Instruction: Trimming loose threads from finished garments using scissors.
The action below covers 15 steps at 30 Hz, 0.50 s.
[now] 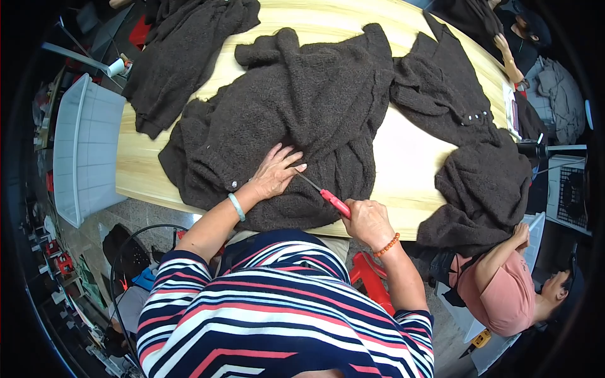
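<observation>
A dark brown knitted garment lies spread and rumpled on the table in front of me. My left hand rests flat on its near part, fingers spread, with the thumb close to the tip of a thin tool. That red-handled tool with a slim metal shaft is gripped in my right hand, its shaft slanting up and left toward my left thumb. Its tip is too small to make out. A small shiny spot shows on the cloth beside my left wrist.
The pale wooden table carries more dark knitwear at the far left and another dark knitted piece at the right. A person in pink handles dark cloth at the right edge. A white plastic bin stands left.
</observation>
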{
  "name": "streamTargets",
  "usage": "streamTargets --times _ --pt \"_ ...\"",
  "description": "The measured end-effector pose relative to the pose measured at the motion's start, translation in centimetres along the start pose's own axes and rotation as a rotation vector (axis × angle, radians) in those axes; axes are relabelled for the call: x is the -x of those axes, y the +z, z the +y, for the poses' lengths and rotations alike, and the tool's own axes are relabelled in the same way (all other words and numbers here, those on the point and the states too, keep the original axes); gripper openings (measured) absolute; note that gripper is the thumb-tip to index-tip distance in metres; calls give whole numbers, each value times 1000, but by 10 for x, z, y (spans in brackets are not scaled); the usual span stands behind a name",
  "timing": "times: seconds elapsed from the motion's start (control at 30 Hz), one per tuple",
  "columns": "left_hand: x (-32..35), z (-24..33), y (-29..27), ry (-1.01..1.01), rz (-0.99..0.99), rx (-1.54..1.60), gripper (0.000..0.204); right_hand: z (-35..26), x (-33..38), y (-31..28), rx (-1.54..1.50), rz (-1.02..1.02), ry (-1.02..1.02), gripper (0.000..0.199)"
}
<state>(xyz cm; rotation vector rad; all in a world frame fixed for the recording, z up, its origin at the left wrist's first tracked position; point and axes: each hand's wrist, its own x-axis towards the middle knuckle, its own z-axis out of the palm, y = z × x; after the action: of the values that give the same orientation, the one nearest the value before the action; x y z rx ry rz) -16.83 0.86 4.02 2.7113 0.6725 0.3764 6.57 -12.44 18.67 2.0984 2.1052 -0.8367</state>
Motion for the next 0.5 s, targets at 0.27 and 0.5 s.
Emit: streamTargets --times 0.27,0.5 --pt "-1 -2 1 12 14 102 41 9 -2 2 1 4 -2 14" --pt "20 12 -38 -449 431 259 44 22 21 0 -172 97 -59 9"
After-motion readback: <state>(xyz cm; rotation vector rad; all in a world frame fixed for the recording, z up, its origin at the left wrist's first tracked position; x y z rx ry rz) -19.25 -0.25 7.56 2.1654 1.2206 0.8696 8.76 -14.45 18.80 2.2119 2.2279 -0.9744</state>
